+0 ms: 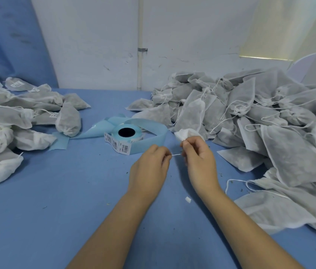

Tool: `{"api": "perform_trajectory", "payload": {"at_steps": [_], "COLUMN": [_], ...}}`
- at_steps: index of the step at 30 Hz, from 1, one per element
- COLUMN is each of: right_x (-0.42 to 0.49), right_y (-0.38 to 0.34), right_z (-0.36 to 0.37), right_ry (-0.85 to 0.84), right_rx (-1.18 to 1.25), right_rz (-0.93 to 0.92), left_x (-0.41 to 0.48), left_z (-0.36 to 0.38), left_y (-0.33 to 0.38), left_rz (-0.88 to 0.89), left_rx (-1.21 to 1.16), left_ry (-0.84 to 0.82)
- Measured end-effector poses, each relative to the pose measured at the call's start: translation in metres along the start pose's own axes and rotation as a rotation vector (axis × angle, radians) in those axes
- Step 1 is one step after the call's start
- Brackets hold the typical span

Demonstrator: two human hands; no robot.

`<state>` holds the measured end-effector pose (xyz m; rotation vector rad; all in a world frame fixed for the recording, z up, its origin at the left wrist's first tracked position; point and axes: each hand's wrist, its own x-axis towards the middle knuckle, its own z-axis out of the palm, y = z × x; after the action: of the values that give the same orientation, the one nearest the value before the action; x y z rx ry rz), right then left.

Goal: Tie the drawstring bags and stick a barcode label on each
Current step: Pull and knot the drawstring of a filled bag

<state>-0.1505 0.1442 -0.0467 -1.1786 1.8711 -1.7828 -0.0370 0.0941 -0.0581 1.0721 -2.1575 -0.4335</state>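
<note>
Blue cloth covers the bench [56, 210], which runs back to a scuffed white wall [95, 45] with a thin pipe [140, 35] going up it. Near the middle of the bench, both hands are raised close together over the cloth. The right hand [199, 160] pinches the bunched white mouth of a bag [182, 133], its fingers [187, 146] curled tight on the neck so the fabric puffs out just above them (the rest of the bag cannot be told from the pile behind). The left hand [149, 169] sits just beside it, fingers [164, 152] pressed together on the end of a short white string [176, 155] stretched taut between the two hands. Just beyond the hands a label roll [126, 136] lies flat, core hole upward, barcode labels showing on its outer turn and loose pale-blue backing [95, 131] curling off to the left. A big heap [269, 117] of grey bags with trailing strings fills the right side of the bench, reaching the wall. A small heap [7, 121] lies at the left, several of its bags bearing white labels. A white scrap [188, 199] lies on the cloth near the right forearm, and dark crumbs dot the cloth
</note>
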Motion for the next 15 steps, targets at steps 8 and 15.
{"api": "perform_trajectory", "payload": {"at_steps": [8,15], "right_x": [-0.003,-0.009], "right_y": [0.001,-0.007], "right_z": [-0.003,-0.004], "right_ry": [-0.004,0.051], "right_rx": [-0.781,-0.874], "right_rz": [-0.365,-0.585], "left_x": [-0.003,0.003], "left_z": [-0.003,0.006], "left_y": [0.017,0.008], "left_rz": [0.305,-0.036], "left_rx": [0.108,-0.376], "left_ry": [0.234,0.069]}}
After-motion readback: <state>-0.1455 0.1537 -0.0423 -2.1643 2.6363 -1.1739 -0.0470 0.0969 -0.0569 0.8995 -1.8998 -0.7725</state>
